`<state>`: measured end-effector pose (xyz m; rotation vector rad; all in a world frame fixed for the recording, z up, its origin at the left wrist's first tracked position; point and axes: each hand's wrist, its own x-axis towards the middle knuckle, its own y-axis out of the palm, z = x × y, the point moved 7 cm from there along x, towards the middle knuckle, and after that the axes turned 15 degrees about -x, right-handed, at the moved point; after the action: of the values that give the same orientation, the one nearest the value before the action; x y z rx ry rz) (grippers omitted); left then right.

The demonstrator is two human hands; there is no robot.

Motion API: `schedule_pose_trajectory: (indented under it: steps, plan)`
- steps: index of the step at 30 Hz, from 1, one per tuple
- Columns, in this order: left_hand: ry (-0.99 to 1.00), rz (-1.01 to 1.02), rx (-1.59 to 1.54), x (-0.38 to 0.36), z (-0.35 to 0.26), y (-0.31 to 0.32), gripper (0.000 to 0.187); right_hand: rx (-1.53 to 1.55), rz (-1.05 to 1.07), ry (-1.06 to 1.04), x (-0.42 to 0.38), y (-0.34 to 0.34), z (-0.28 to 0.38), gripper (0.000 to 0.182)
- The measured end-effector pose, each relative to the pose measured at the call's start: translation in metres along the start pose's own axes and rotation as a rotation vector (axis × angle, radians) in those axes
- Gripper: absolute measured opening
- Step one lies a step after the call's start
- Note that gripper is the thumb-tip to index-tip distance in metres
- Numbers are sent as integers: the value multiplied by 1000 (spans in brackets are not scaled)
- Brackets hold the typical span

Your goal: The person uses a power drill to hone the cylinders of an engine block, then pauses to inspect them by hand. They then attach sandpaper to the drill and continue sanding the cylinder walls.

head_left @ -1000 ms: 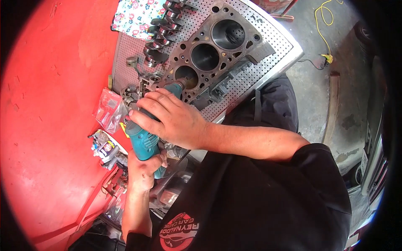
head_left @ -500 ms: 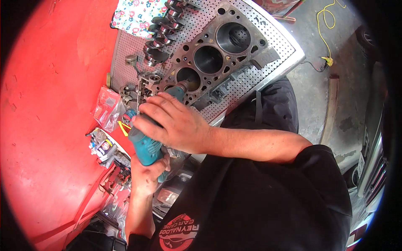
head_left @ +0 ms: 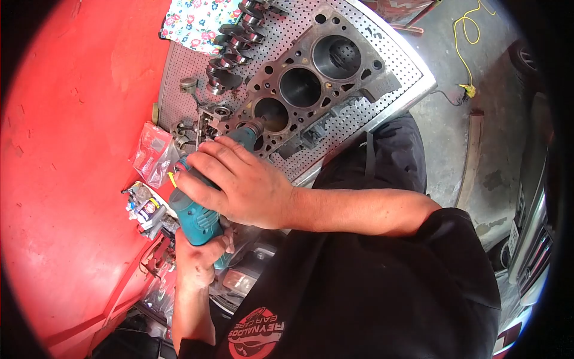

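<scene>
With right hand (head_left: pixel 242 182) clamped over teal drill (head_left: pixel 197 215) body and left hand (head_left: pixel 200 254) gripping its handle, keep tool square inside engine block (head_left: pixel 311 84) cylinder bore, pressure light and even.

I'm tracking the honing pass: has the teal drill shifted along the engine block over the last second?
Yes. The teal drill shifted: its nose sits at the engine block end bore, one bore closer to the person than before.

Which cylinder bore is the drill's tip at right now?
The bore at the near end of the engine block, closest to the hands: the teal drill points into it, partly covering it. The other three bores stand fully open.
</scene>
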<state>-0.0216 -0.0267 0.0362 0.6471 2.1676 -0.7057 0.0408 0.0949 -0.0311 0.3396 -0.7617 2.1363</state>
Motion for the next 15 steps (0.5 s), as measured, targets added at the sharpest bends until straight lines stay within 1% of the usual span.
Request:
schedule_pose_trajectory:
  steps: [4,7,15]
  plan:
    - [-8,-4,9,6,1,1,26,-54,2,-28,2,0,-5,48]
    - [-20,-3,30,9,4,0,24,-9,33,11,0,1,-10,48]
    - [-9,23,45,14,6,6,22,-5,27,20,-3,3,-15,46]
